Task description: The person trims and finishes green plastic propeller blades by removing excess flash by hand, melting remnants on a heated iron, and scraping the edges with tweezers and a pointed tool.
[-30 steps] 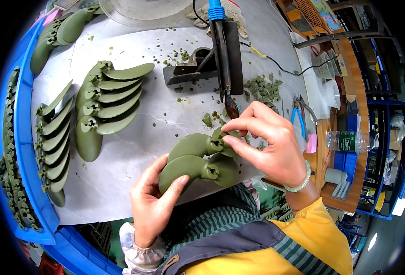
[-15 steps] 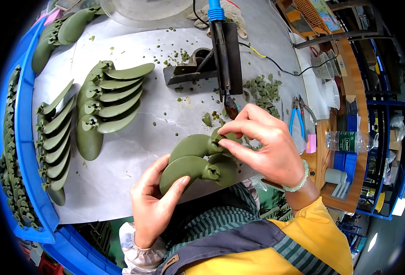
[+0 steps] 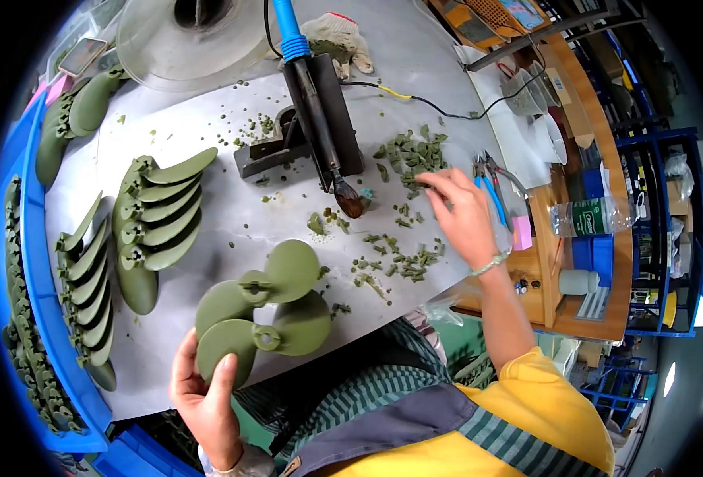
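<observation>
My left hand (image 3: 208, 397) grips the lower left blade of a stack of green plastic propellers, thumb on top. Two of them show: an upper propeller (image 3: 292, 269) and a lower propeller (image 3: 302, 322), lying one partly over the other above the paper's front edge. The holes in both hubs face up. Over to the right, my right hand (image 3: 464, 222) is off the propellers, thumb and fingers apart. Its fingertips are beside a heap of green plastic scraps (image 3: 415, 155). Nothing shows between them.
A soldering iron (image 3: 315, 111) with a blue handle and dark tip rests in a black stand (image 3: 272, 151). Rows of stacked propellers (image 3: 168, 211) lie at left beside a blue bin (image 3: 57, 278). Blue-handled pliers (image 3: 490, 195), a work glove (image 3: 339, 40) and a bottle (image 3: 594, 216) are around.
My right hand has left the upper propeller's hub and moved right to the scraps, its fingers parting. My left hand has shifted left and down with the propellers. The view has turned slightly.
</observation>
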Motion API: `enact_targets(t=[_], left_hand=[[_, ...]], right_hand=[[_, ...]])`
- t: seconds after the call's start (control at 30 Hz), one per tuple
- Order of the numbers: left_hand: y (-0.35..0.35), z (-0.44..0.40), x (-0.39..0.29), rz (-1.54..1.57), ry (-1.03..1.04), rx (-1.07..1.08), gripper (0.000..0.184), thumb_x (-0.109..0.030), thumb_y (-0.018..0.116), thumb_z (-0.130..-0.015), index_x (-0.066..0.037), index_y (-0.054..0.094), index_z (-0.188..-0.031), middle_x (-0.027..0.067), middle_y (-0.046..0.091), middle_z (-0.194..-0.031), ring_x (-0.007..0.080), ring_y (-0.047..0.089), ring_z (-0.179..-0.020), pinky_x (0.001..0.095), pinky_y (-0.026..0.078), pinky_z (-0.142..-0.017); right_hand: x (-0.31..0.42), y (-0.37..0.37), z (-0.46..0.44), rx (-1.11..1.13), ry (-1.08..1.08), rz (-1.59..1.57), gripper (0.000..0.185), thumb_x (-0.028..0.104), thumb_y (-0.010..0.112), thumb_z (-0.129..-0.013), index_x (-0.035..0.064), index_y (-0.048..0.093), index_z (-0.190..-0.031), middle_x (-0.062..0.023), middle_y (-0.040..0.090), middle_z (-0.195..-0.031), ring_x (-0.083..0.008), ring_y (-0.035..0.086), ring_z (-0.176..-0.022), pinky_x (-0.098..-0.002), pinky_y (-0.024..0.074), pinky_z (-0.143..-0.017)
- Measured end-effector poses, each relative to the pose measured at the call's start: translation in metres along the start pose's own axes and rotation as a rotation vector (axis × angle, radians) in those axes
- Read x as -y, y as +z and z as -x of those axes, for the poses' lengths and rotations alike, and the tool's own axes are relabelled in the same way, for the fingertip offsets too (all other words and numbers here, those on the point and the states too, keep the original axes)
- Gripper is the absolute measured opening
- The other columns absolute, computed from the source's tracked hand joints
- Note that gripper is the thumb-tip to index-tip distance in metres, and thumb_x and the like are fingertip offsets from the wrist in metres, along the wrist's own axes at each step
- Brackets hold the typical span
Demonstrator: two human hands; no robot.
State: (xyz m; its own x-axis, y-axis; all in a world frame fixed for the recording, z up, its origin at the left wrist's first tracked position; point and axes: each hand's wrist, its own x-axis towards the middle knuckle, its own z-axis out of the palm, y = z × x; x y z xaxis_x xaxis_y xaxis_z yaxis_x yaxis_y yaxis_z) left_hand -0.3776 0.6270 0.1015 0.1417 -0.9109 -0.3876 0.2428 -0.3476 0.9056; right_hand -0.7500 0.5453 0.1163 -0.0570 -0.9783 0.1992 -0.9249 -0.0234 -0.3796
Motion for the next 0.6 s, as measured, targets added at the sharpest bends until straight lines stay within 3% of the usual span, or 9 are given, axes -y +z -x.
enact_targets(t=[0.23, 0.33, 0.43, 0.6], left_hand=[[-0.006, -0.003, 0.010, 0.067, -0.002, -0.066, 0.049, 0.004, 0.068, -0.086, 0.009, 0.052, -0.132, 0.0154, 0.063, -0.123, 0.0203, 0.063, -0.109, 0.0308, 0.049, -0.096], [-0.008, -0.002, 0.015, 0.062, 0.005, -0.070, 0.049, 0.004, 0.067, -0.086, 0.008, 0.052, -0.132, 0.0158, 0.063, -0.124, 0.0206, 0.063, -0.109, 0.0310, 0.049, -0.096], [-0.006, 0.000, 0.013, 0.079, -0.002, -0.058, 0.049, 0.004, 0.067, -0.087, 0.008, 0.051, -0.133, 0.0158, 0.063, -0.123, 0.0206, 0.063, -0.109, 0.0312, 0.049, -0.096], [-0.002, -0.002, 0.011, 0.115, -0.008, -0.048, 0.049, 0.004, 0.067, -0.087, 0.008, 0.050, -0.133, 0.0152, 0.063, -0.122, 0.0203, 0.063, -0.108, 0.0316, 0.050, -0.096]], right_hand=[[-0.012, 0.008, -0.002, 0.029, -0.116, 0.102, 0.022, 0.004, 0.066, -0.086, 0.0040, 0.067, -0.108, -0.0131, 0.064, -0.101, -0.0343, 0.063, -0.090, -0.0416, 0.0509, -0.079], [-0.012, 0.004, 0.003, 0.056, -0.087, 0.110, 0.021, 0.006, 0.067, -0.086, 0.0040, 0.067, -0.107, -0.0129, 0.064, -0.100, -0.0341, 0.064, -0.089, -0.0412, 0.0513, -0.078], [-0.002, 0.003, 0.004, 0.016, 0.111, -0.180, 0.019, 0.007, 0.067, -0.086, 0.0033, 0.067, -0.105, -0.0134, 0.065, -0.099, -0.0341, 0.064, -0.089, -0.0409, 0.0519, -0.078], [-0.010, 0.007, 0.005, 0.062, -0.061, 0.019, 0.018, 0.007, 0.067, -0.087, 0.0017, 0.069, -0.103, -0.0126, 0.067, -0.101, -0.0336, 0.065, -0.090, -0.0404, 0.0525, -0.080]])
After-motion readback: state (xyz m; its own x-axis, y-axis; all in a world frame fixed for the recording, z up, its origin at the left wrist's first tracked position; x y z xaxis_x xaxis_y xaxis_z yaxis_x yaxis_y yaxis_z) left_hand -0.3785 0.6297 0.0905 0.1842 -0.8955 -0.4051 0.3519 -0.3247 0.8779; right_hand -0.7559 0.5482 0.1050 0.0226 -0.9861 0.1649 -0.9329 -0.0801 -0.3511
